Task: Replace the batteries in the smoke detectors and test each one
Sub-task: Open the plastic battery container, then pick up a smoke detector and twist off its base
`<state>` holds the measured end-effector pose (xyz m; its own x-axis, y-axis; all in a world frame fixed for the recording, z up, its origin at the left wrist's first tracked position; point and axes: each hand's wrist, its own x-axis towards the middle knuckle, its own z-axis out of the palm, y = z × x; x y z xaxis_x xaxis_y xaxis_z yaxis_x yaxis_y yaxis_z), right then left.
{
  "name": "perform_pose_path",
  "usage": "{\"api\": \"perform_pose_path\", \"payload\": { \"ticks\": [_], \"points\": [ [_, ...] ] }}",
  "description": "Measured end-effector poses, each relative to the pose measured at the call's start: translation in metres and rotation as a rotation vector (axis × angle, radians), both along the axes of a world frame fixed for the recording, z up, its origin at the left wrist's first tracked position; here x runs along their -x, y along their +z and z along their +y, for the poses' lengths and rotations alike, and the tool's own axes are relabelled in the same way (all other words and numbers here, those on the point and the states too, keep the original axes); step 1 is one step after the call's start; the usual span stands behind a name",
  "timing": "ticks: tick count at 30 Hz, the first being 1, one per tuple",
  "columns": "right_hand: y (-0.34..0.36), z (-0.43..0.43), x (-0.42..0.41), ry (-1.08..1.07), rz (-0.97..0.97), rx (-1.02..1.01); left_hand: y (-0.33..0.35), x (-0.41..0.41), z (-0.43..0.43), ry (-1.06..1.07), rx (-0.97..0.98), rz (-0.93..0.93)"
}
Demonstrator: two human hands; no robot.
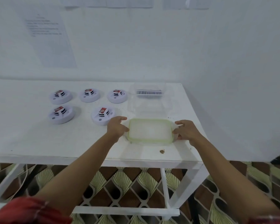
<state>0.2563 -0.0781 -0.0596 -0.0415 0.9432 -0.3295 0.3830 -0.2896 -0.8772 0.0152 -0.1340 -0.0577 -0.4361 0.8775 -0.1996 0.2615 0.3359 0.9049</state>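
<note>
Several white round smoke detectors lie on the white table (39,139), three in a back row (89,95) and two in front (61,114). Each carries a red and white battery on top. At the back right stands an open clear plastic box (149,104), with a row of batteries (149,92) at its far end. In front of the box a translucent lid with a green rim (149,130) lies flat on the table. My left hand (117,127) grips its left edge and my right hand (185,130) pinches its right edge flap.
A small brown scrap (162,151) lies near the table's front edge. The nearest detector (103,115) sits just left of my left hand. The table's right edge runs close to my right hand. Printed sheets hang on the white wall (200,46) behind.
</note>
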Motion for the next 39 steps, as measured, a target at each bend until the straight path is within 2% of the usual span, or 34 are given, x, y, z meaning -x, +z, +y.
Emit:
{"api": "perform_pose_path", "payload": {
  "ticks": [7, 22, 25, 27, 29, 31, 34, 39],
  "points": [
    [0.000, 0.009, 0.003, -0.029, 0.005, -0.022, -0.001, 0.003, 0.008, 0.013, 0.023, -0.091],
    [0.001, 0.027, 0.004, -0.012, -0.028, -0.049, -0.008, 0.006, 0.016, -0.007, -0.019, -0.043],
    [0.010, 0.024, 0.010, -0.032, -0.243, -0.236, 0.001, 0.018, 0.013, -0.006, -0.084, 0.032],
    [0.022, 0.021, 0.023, -0.035, -0.273, -0.446, 0.012, 0.038, 0.011, 0.026, -0.196, 0.050],
    [0.034, 0.020, 0.049, 0.020, -0.160, -0.572, 0.023, 0.063, 0.009, 0.023, -0.287, 0.095],
    [0.041, 0.021, 0.082, 0.135, -0.041, -0.597, 0.028, 0.090, 0.009, -0.021, -0.323, 0.115],
    [0.035, 0.026, 0.134, 0.371, 0.054, -0.525, 0.022, 0.127, 0.010, -0.123, -0.267, 0.107],
    [0.005, 0.041, 0.200, 0.614, -0.013, -0.317, 0.001, 0.166, 0.022, -0.344, -0.070, 0.095]
  ]
}}
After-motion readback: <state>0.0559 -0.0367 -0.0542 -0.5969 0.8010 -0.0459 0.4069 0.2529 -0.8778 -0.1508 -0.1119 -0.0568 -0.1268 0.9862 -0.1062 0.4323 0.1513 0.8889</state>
